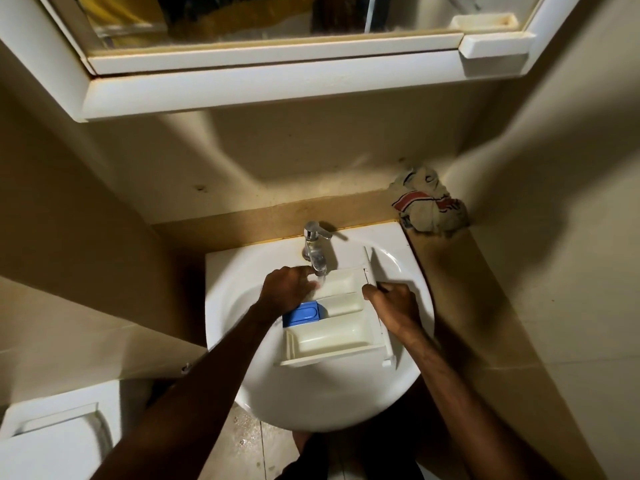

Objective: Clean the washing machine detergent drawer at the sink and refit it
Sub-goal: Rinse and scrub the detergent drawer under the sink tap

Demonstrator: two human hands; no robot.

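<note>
Our left hand reaches into the detergent drawer under the running tap, fingers loosely bent in the water; whether they grip anything we cannot tell. Our right hand curls its fingers round the drawer's front panel. The drawer lies across the white sink, a blue insert in one compartment, the others holding nothing we can see. A crumpled cloth sits in the bench corner.

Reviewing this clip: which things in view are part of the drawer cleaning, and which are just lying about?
In use:
drawer, held in the sink
blue insert in the drawer
tap, running
left hand under the stream
right hand on the drawer's front end

Lying about:
rag on the ledge
mirror cabinet
toilet
</note>
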